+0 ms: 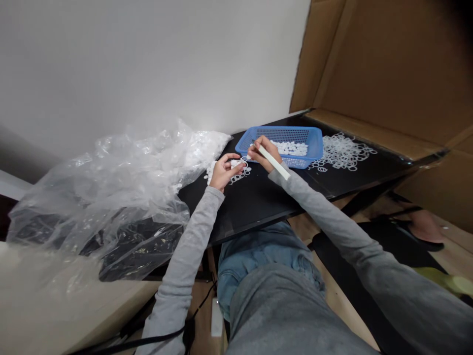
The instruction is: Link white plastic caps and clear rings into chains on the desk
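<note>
On rings (243, 171), left fingers (236, 158) close, right fingers (263, 156) pinch a stick (274, 162).

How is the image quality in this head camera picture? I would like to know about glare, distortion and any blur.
In the head view, the plastic bag shows bright glare; the wide lens stretches the right sleeve toward the edge; the white rings look slightly soft, too small for sharp detail.
</note>
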### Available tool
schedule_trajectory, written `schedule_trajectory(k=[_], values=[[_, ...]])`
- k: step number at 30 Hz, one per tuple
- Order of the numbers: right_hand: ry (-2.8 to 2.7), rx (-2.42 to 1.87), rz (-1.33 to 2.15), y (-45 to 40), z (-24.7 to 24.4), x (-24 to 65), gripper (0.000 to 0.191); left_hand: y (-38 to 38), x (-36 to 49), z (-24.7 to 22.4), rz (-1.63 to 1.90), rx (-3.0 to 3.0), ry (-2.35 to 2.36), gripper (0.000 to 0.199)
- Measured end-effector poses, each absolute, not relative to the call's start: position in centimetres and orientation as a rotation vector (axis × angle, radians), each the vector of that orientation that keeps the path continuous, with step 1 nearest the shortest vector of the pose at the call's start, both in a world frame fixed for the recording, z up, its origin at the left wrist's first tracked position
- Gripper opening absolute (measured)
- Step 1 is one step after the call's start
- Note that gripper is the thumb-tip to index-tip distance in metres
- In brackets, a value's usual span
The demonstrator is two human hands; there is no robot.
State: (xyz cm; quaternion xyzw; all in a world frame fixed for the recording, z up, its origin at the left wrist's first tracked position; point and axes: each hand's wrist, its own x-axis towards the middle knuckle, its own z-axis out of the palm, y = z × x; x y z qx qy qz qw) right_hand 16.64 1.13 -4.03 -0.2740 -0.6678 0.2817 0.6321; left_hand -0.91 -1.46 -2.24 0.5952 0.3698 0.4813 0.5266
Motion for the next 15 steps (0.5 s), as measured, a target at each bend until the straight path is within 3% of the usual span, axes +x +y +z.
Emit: schedule_trajectory(k=[5, 10, 15], values=[[-1.286, -0.763, 0.344, 2.3, -4.0, 19.1, 0.039, -1.2, -1.2, -3.0, 1.063, 1.841, 1.075, 0.033], [-1.269, -0.889, 0.227, 2.3, -3.8, 20.0, 0.035, -1.6, -1.7, -2.0, 0.672, 2.511, 1.143, 0.017], [-1.264, -0.896, 0.315, 1.6, -3.3, 18.6, 0.026, -3.8, -3.8, 2.2, 0.98, 2.378, 1.116, 0.017]])
